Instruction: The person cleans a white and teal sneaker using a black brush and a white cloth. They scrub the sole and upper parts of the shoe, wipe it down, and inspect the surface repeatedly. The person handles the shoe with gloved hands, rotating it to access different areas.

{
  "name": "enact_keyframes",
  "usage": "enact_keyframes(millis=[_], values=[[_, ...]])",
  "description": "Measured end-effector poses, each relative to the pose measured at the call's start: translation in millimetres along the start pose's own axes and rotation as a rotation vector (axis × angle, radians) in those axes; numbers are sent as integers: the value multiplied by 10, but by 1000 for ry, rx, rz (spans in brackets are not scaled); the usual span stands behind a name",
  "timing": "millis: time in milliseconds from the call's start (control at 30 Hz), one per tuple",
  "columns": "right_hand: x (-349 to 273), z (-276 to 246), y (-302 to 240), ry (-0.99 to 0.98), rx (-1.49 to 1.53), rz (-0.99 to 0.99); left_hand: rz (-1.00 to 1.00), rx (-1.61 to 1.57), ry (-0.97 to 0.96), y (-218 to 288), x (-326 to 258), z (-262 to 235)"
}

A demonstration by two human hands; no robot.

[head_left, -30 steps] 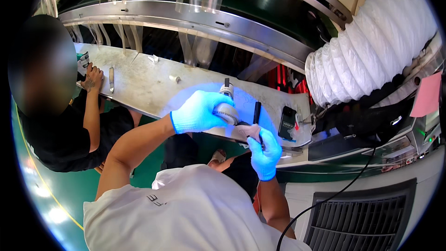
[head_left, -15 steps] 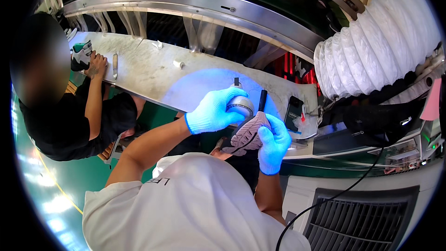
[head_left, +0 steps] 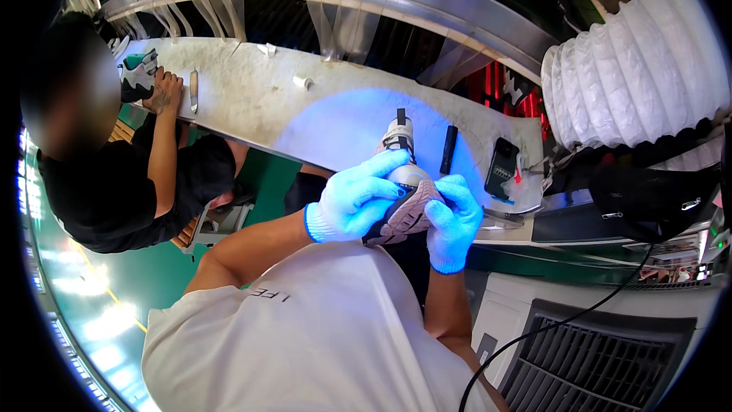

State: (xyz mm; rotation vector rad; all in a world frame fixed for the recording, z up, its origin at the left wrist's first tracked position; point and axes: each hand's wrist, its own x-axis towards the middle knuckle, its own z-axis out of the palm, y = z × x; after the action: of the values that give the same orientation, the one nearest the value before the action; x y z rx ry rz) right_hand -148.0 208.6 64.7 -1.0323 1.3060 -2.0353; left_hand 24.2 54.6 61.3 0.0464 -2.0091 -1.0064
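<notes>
A light grey shoe upper [head_left: 399, 136] with a black strip at its far end rests on the lit table, its rounded toe [head_left: 409, 175] toward me. A pinkish-grey patterned shoe sole [head_left: 409, 212] is tilted up against that toe, tread side showing. My right hand [head_left: 453, 223], in a white glove glowing blue, pinches the sole's right side between thumb and fingers. On the other side my left hand [head_left: 352, 200], gloved alike, curls around the left of the toe, fingertips against the upper and beside the sole's dark edge. The exact contact under those fingertips is hidden.
A black bar [head_left: 449, 149] and a dark phone [head_left: 501, 168] lie on the worktable [head_left: 252, 80], right of the shoe. A knife [head_left: 194, 91] and a white spool [head_left: 303, 82] are farther left. A seated co-worker [head_left: 149, 183] holds another shoe. A white duct [head_left: 633, 69] stands right.
The sole has come against the toe of the upper, and my left hand has slid down toward the sole. The upper shows more fully. The whole view has shifted slightly.
</notes>
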Motion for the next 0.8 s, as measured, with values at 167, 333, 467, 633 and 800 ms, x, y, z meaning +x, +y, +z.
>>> enact_keyframes(millis=[167,333,467,633,800], values=[[-180,110,33,-64,-194,-155,-189,-262,155,212,-235,90],[-279,278,-8,-43,-381,-262,-211,-225,254,301,-232,137],[-306,368,-3,-1,-477,-337,-277,-300,303,341,-223,177],[-321,428,-42,8,-496,-340,-272,-318,314,317,-227,200],[-343,458,-36,45,-531,-359,-251,-250,288,351,-157,175]])
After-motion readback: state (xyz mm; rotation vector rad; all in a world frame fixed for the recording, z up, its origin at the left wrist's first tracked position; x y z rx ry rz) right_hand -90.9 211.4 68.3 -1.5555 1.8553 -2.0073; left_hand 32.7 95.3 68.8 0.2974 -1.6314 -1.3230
